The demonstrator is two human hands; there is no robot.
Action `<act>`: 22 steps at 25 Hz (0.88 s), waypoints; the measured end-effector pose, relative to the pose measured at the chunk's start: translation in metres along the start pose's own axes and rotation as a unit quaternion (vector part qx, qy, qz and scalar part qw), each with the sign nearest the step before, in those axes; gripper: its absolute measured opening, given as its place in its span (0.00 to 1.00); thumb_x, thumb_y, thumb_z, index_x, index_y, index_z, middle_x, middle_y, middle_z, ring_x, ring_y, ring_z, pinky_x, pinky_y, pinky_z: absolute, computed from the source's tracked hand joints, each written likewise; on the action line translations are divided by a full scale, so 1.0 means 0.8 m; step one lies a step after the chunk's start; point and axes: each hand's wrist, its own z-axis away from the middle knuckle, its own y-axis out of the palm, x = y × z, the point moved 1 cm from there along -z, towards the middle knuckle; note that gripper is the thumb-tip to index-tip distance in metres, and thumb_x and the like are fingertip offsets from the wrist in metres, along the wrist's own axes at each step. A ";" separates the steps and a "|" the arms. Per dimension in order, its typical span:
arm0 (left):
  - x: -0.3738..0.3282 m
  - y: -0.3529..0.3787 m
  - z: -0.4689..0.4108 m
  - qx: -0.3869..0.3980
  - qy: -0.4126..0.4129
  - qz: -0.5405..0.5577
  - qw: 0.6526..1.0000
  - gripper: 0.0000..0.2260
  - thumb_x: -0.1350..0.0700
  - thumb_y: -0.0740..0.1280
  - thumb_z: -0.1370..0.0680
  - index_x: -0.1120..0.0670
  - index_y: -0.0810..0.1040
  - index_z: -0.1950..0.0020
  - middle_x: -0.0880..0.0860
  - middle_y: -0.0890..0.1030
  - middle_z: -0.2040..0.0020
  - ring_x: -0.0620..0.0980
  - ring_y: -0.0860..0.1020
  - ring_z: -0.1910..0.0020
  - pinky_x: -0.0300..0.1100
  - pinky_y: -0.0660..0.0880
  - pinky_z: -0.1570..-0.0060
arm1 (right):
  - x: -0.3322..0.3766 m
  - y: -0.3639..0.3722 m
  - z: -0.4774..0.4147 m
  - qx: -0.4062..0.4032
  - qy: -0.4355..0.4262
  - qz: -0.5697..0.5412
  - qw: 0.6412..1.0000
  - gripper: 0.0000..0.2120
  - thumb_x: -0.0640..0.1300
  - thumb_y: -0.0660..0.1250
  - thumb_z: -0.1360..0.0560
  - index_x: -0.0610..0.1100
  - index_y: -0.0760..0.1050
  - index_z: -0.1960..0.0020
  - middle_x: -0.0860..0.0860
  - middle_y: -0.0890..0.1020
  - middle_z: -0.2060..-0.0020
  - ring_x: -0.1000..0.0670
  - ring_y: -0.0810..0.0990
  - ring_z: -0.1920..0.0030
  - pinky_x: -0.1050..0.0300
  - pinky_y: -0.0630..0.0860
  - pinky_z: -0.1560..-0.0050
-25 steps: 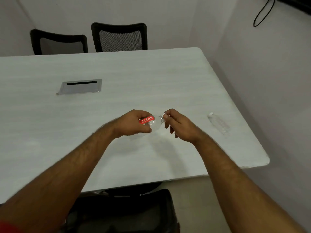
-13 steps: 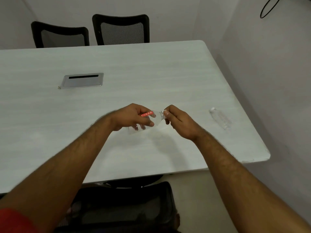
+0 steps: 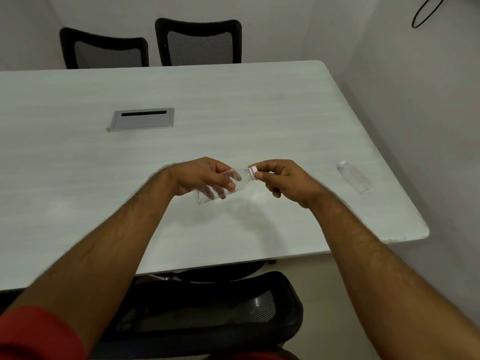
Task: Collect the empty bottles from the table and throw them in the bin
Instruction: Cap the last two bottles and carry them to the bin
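Note:
A small clear plastic bottle point(image 3: 242, 181) with a red label is held a little above the white table point(image 3: 259, 113). My left hand point(image 3: 205, 178) wraps around its body, fingers showing through the plastic. My right hand point(image 3: 283, 179) pinches the white cap point(image 3: 252, 172) at the bottle's right end between thumb and fingers. A second clear bottle point(image 3: 353, 177) lies on its side on the table near the right edge, apart from both hands. No bin is in view.
A silver cable hatch point(image 3: 141, 120) is set into the table at the left. Two black mesh chairs point(image 3: 197, 42) stand behind the far edge. Another black chair point(image 3: 207, 315) is tucked under the near edge below my arms. Walls close in on the right.
The bottle has turned in my left hand so its red label now faces mostly away. My right hand stays on the cap. The view has shifted slightly.

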 end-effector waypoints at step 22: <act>-0.017 0.095 -0.015 -0.088 0.050 -0.083 0.991 0.21 0.53 0.77 0.30 0.52 0.81 0.38 0.52 0.84 0.49 0.50 0.82 0.53 0.42 0.78 0.55 | -0.050 -0.002 0.034 -0.100 0.045 0.050 0.993 0.26 0.63 0.56 0.20 0.43 0.66 0.65 0.51 0.67 0.71 0.52 0.64 0.70 0.54 0.65 0.65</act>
